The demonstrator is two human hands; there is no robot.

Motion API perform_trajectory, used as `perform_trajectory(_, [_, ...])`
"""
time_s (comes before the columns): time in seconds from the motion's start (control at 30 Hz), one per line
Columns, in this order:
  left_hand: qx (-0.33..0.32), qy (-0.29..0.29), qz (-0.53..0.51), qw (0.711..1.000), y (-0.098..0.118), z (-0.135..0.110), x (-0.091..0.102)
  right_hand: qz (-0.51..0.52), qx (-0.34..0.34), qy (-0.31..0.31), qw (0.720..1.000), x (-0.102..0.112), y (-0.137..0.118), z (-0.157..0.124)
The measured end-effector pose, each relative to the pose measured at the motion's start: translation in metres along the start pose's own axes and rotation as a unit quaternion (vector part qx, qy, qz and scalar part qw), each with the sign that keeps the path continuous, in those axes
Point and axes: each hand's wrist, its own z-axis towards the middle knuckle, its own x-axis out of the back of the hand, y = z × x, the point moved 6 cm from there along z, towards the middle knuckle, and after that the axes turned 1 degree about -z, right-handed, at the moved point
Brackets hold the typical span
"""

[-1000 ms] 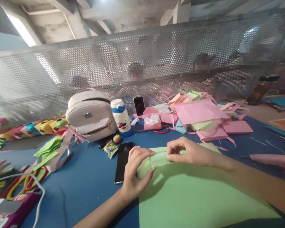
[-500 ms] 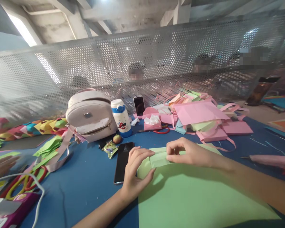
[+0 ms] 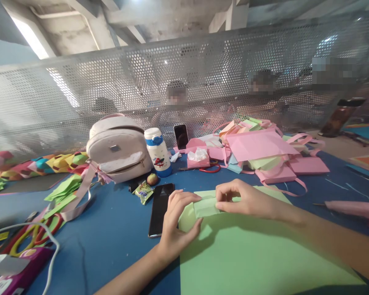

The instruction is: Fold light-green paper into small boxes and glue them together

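A large light green paper sheet [image 3: 252,254] lies on the blue table in front of me. Its far edge is rolled or folded into a narrow band [image 3: 206,207]. My left hand [image 3: 176,223] pinches the left end of that band, thumb underneath and fingers curled over the top. My right hand [image 3: 249,199] pinches the band just to the right, fingers closed on it. A black phone [image 3: 160,208] lies face up right beside my left hand.
A beige backpack [image 3: 118,149], a white and blue bottle [image 3: 158,152], a snack packet [image 3: 143,191] and a standing phone [image 3: 181,136] sit behind. Pink and green paper piles [image 3: 261,153] lie far right. Scissors [image 3: 33,237] and a white cable [image 3: 46,241] lie left. A perforated metal screen [image 3: 184,82] backs the table.
My hands stay pinched on the folded green edge, almost still. Another person's hand at the far left edge has pulled back almost out of view.
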Motion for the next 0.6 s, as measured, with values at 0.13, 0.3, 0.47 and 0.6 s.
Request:
perform_trajectory(0.13, [0.001,0.003,0.001,1.0,0.0006,0.0001,-0.0001,0.003,-0.001,-0.002,1.0,-0.0012,0.0004,-0.0004])
perform_trajectory(0.3, [0.001,0.004,0.001,1.0,0.0009,-0.0003,-0.0002,0.005,0.004,-0.001,1.0,-0.0026,0.0006,-0.0011])
perform_trajectory(0.47, [0.001,0.002,-0.003,1.0,0.0013,-0.0002,-0.0004,0.01,0.001,-0.002,1.0,-0.0052,0.0004,-0.0013])
perform_trajectory(0.6, [0.004,-0.001,-0.005,1.0,0.0005,0.0003,-0.0011,0.011,-0.005,-0.001,1.0,-0.0068,0.0007,-0.0016])
